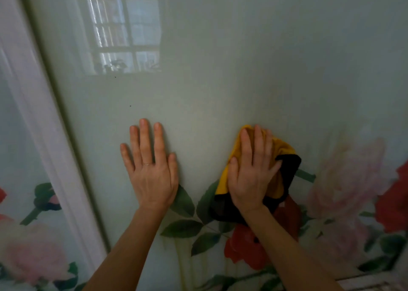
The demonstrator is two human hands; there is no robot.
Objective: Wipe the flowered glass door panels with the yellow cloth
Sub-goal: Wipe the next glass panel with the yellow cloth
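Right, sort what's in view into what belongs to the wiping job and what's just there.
Job: yellow cloth; right hand pressing it flat; flowered glass panel; left hand flat on that glass; neighbouring flowered panel.

Just there: white frame strip between the panels; window reflection; ring on the left hand.

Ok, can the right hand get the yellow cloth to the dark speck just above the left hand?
Probably yes: the dark speck sits on bare glass panel, and the right hand, pressing the yellow cloth, could slide there above the flat left hand.
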